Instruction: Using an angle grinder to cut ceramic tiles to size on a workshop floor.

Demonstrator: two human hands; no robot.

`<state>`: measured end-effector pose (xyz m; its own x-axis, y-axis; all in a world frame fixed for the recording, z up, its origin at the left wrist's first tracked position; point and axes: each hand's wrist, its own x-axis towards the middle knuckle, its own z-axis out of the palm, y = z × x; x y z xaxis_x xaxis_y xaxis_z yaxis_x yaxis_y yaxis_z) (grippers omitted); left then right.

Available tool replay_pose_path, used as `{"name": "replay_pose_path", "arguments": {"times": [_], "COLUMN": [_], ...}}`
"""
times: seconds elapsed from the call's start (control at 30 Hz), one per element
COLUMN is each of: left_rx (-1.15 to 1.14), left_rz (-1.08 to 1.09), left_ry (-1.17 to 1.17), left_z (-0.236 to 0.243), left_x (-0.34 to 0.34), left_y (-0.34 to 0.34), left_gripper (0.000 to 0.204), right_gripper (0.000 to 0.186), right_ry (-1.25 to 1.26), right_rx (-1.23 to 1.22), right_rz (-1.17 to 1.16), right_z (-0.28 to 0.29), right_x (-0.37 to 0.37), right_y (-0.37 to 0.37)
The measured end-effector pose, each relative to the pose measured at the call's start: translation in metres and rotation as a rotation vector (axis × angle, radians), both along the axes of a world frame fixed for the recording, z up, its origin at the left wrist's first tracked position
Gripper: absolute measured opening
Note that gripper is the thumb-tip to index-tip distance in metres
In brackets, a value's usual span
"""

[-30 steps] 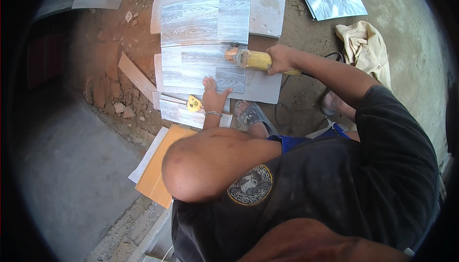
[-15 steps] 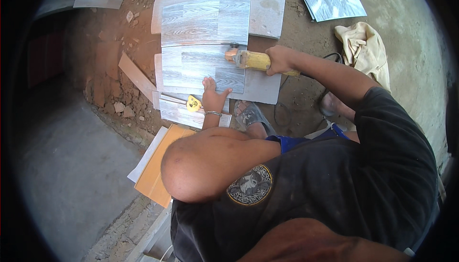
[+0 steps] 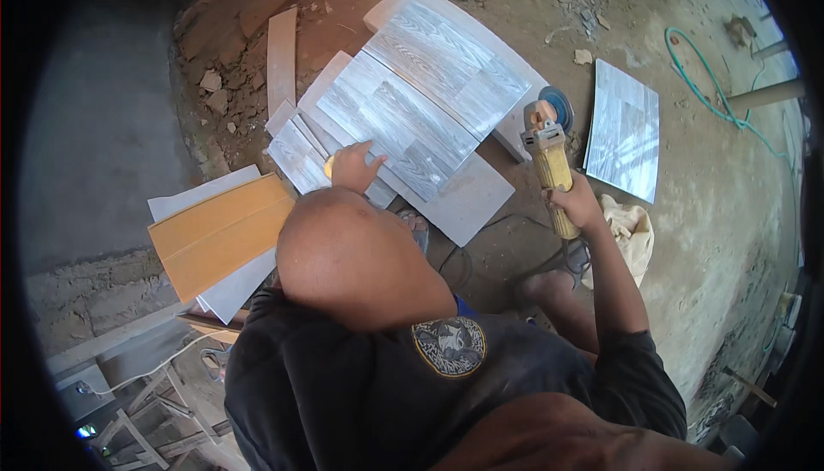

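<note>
- Clearly, the right hand [image 3: 577, 203] is wrapped around the yellow body of the angle grinder [image 3: 551, 166], right of the grey wood-grain panels [image 3: 399, 123]; its blue disc [image 3: 564, 108] is at the far end, apart from them
- The left hand [image 3: 352, 167], well apart from the right, lies spread and unclamped at the panels' near left edge, beside the yellow tape measure [image 3: 329, 165]
- The angle grinder looks hefty and rigid, best gripped round its body, behind the disc
- The panels, lying on grey slabs [image 3: 481, 199], look thin, stiff, perhaps brittle and slippery; a flat palm or opposite edges should suit
</note>
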<state>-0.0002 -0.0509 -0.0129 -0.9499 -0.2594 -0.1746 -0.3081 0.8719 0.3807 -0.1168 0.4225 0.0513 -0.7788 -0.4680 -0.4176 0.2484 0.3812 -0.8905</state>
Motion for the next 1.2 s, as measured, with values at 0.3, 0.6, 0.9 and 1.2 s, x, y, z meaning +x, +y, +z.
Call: {"name": "replay_pose_path", "arguments": {"times": [0.3,0.6,0.9,1.2], "left_rx": [-0.251,-0.278,-0.382,-0.526], "left_rz": [-0.258,-0.829,-1.013,-1.027], "left_ry": [0.145,0.067,-0.068,-0.004], "left_z": [0.069,0.02,0.018,0.053], "left_x": [-0.129,-0.35,-0.359,-0.374], "left_y": [-0.022,0.045,0.043,0.053], "left_gripper": [0.059,0.087,0.111,0.058], "right_gripper": [0.026,0.033,0.03,0.033], "right_ry": [0.092,0.08,0.02,-0.004], "right_rx": [-0.031,-0.065,0.002,0.034], "right_rz": [-0.374,-0.712,-0.786,-0.724], "right_z": [0.029,0.055,0.045,0.029], "right_x": [-0.061,-0.058,-0.036,-0.032], "right_y": [0.11,0.163,0.178,0.177]}}
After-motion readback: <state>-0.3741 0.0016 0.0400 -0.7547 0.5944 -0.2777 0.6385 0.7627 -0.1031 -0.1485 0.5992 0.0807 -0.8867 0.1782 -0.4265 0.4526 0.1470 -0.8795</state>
